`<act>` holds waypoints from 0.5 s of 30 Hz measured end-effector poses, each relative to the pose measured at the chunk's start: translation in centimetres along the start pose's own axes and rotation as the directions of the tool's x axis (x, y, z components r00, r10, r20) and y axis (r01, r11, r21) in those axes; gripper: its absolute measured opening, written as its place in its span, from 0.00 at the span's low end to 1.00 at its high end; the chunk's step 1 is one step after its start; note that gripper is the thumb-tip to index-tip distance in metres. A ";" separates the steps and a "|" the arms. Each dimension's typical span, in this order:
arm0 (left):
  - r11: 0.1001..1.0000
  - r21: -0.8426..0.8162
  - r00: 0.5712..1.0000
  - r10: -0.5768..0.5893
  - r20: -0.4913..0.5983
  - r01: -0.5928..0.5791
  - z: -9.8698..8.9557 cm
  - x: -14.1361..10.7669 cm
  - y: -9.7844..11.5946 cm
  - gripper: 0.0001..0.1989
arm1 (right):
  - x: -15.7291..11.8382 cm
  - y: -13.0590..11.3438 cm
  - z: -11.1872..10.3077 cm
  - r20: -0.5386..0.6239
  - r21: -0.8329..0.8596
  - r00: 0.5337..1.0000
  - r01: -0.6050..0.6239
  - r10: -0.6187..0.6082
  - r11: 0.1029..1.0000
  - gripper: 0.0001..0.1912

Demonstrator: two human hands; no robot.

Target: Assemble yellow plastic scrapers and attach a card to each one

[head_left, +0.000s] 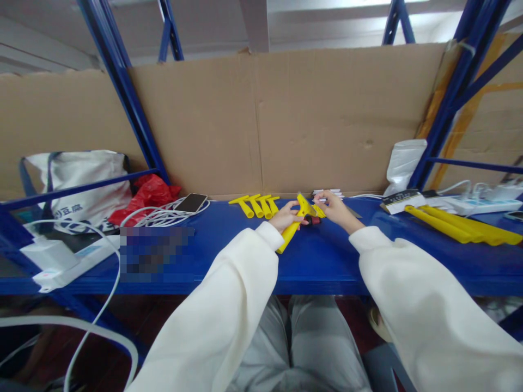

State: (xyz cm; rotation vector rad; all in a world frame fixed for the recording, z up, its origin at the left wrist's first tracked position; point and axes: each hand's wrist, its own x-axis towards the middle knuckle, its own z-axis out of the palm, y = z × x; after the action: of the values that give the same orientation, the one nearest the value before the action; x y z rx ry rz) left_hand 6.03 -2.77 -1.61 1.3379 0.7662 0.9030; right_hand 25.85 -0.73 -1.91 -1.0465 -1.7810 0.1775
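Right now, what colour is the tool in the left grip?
The tool in the left grip is yellow; the head view shows it best.

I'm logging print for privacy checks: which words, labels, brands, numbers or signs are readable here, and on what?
"豆腐": on the white bag; the character before it is unclear.
Black-and-white packet: print too small and blurred to read.
No other text is readable.
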 end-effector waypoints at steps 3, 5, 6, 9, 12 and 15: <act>1.000 0.029 1.000 0.001 0.029 -0.002 -0.1 0.0 -0.1 0.32 | -0.2 -0.7 0.3 0.017 0.059 1.000 0.016 -0.017 0.998 0.08; 0.999 0.048 0.999 0.008 0.046 -0.010 -0.1 0.0 -0.1 0.31 | -0.2 -0.9 0.5 0.024 0.071 0.999 0.021 -0.022 0.997 0.09; 0.998 0.055 0.998 0.012 0.055 -0.015 -0.1 0.0 -0.1 0.31 | -0.2 -1.0 0.5 0.026 0.071 0.999 0.024 -0.026 0.997 0.10; 0.997 0.073 0.997 0.013 0.074 -0.018 0.0 -0.1 -0.2 0.29 | -0.2 -1.1 0.7 0.041 0.068 0.998 0.047 -0.050 0.997 0.09; 0.996 0.089 0.997 0.012 0.083 -0.019 0.0 0.0 -0.2 0.28 | -0.3 -1.2 0.7 0.052 0.065 0.996 0.067 -0.070 0.996 0.07; 0.995 0.096 0.995 0.019 0.096 -0.029 -0.1 0.1 -0.3 0.28 | -0.4 -1.3 0.7 0.057 0.068 0.997 0.053 -0.056 0.996 0.07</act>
State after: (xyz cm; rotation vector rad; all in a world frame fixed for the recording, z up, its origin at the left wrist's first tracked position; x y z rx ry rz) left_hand 6.05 -2.67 -1.92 1.4681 0.7292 0.8231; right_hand 24.61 -1.54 -1.82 -0.9530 -1.8419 0.2341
